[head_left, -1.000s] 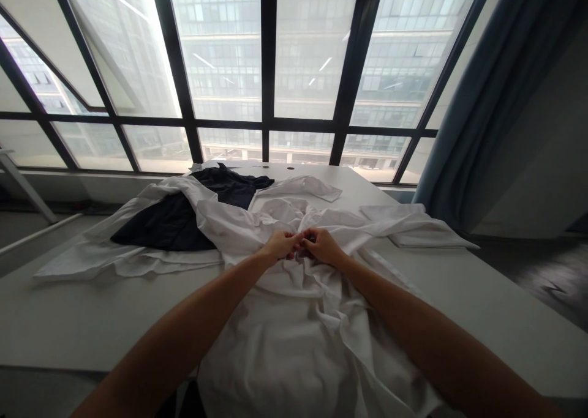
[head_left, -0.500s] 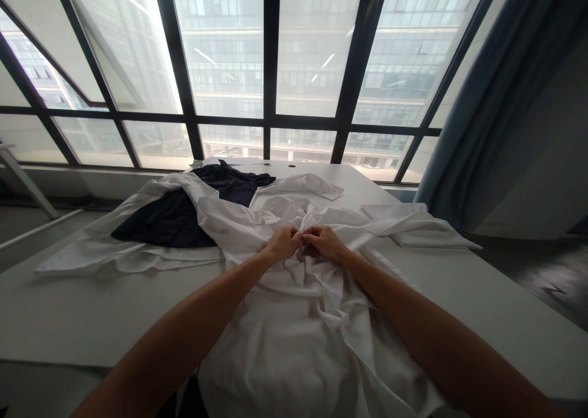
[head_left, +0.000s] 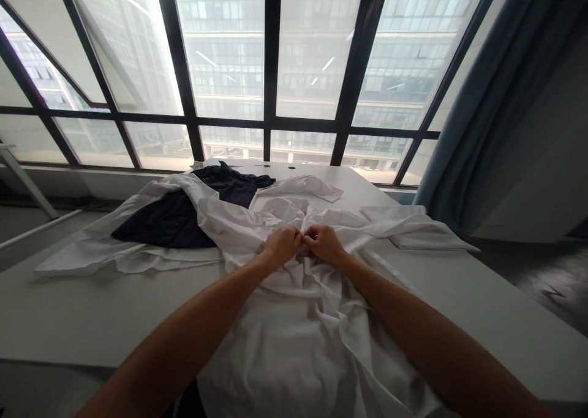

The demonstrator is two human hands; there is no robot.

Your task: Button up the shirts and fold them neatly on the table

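A white shirt (head_left: 285, 332) lies spread and rumpled over the table, its collar end away from me and its lower part hanging toward my body. Near its collar, my left hand (head_left: 283, 245) pinches the front edge of the fabric. My right hand (head_left: 322, 243) meets it there, fingertips closed on the same front of the shirt, almost touching the left ones. The small bit between the fingertips is hidden. One sleeve (head_left: 395, 223) stretches out to the right.
On the white table (head_left: 138, 320), a dark navy garment (head_left: 165, 222) lies at the left among more white cloth (head_left: 92, 256). Folded white fabric (head_left: 429, 237) rests near the right edge. Windows (head_left: 229, 51) stand behind the table, with a blue curtain (head_left: 473, 118) at the right.
Both hands stay at the same spot on the shirt front. Only the fingers have shifted slightly, the right hand's fingers now a little more raised.
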